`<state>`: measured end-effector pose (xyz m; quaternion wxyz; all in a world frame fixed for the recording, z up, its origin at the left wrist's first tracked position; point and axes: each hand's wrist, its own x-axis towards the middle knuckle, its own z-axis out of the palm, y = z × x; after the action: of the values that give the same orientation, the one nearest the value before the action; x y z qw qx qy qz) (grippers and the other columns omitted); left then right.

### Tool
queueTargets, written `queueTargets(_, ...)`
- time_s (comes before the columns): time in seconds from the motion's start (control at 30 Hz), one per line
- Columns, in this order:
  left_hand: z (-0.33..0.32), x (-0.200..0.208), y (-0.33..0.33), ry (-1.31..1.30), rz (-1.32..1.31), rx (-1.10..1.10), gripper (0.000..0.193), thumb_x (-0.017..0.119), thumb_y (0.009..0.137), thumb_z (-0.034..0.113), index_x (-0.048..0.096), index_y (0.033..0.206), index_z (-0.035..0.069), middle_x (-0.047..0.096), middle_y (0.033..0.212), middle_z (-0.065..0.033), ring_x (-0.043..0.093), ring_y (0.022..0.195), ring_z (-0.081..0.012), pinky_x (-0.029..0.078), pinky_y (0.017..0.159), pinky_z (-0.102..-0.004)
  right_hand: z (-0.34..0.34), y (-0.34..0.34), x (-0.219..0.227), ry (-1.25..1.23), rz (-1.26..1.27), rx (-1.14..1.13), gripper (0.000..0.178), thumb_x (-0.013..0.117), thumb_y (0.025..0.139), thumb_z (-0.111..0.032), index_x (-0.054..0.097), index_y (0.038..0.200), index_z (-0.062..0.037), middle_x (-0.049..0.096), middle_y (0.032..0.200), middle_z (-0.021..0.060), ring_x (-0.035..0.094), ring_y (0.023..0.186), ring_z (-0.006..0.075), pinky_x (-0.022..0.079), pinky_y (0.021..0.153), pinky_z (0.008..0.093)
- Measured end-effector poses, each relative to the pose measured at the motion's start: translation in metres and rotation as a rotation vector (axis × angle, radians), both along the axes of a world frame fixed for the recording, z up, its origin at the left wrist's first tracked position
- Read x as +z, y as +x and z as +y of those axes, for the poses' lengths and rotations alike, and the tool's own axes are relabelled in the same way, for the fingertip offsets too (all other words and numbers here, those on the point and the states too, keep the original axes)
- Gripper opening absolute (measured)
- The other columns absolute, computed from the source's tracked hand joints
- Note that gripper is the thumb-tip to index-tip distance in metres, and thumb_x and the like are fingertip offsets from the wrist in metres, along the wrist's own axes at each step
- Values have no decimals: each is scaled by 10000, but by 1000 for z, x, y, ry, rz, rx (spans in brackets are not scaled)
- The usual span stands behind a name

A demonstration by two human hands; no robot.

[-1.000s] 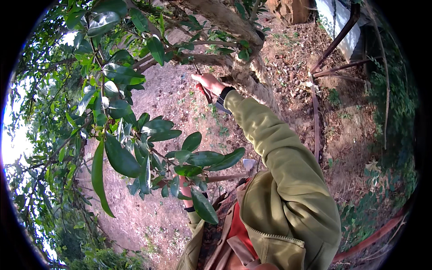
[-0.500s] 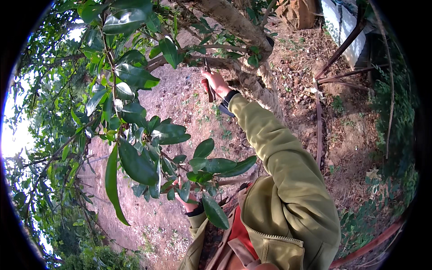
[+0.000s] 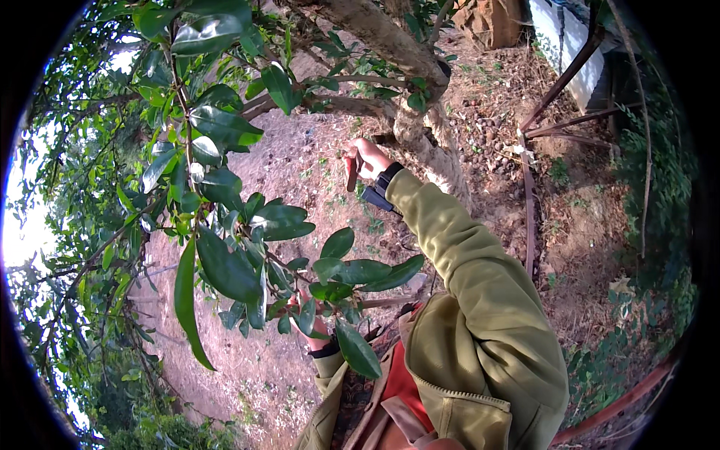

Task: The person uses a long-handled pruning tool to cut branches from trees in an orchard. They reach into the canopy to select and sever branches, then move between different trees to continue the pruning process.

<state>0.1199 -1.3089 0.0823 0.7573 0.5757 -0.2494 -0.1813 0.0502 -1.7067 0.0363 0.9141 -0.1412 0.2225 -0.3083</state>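
Note:
My right hand (image 3: 367, 159) is closed around a narrow tool with a reddish-brown handle (image 3: 351, 174); its exact kind does not show clearly. It hangs in the air just below a bare branch (image 3: 349, 105), left of the pale tree trunk (image 3: 412, 131), touching neither. A dark band with a blue-grey piece (image 3: 376, 198) circles that wrist. Lower down, my left hand (image 3: 318, 334) is partly covered by glossy green leaves (image 3: 358, 351). Its fingers reach up behind the foliage near a thin brown stem (image 3: 386, 302), and whether they grip anything is hidden.
Leafy twigs (image 3: 225, 270) hang close in front on the left. A thick limb (image 3: 375, 34) crosses the top. On the right stand rusty metal bars (image 3: 530, 202), with a brown block (image 3: 491, 22) and a white panel (image 3: 574, 52) behind. Dry, leaf-littered soil lies below.
My right hand has drawn down and slightly right, away from the branch, and the tool has come down with it. My left hand has hardly moved.

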Motion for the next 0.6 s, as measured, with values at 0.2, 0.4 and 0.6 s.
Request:
queueTargets(0.2, -4, -14, 10, 138, -7, 63, 153, 667, 914, 185, 598, 966, 59, 530, 748, 27, 502, 634, -79, 421, 561, -256, 27, -23, 16, 136, -209, -13, 456, 697, 810, -259, 391, 1039, -11, 481, 993, 175, 580, 855, 331, 512, 770, 491)
queueTargets(0.4, -3, -14, 8, 108, -104, -28, 65, 578, 904, 76, 586, 848, 44, 561, 747, 1, 523, 656, -85, 411, 560, -241, 71, -60, 22, -13, -358, 229, 424, 675, 842, -283, 413, 1071, -40, 502, 1093, 231, 575, 991, 367, 467, 884, 596)
queueTargets(0.6, -12, -9, 2, 76, 28, 35, 108, 625, 854, 54, 584, 754, 65, 536, 641, 36, 471, 545, -51, 376, 502, -224, 102, -68, 18, 32, -344, 256, 308, 616, 872, -258, 495, 1015, -13, 565, 1002, 204, 599, 910, 334, 497, 817, 525)
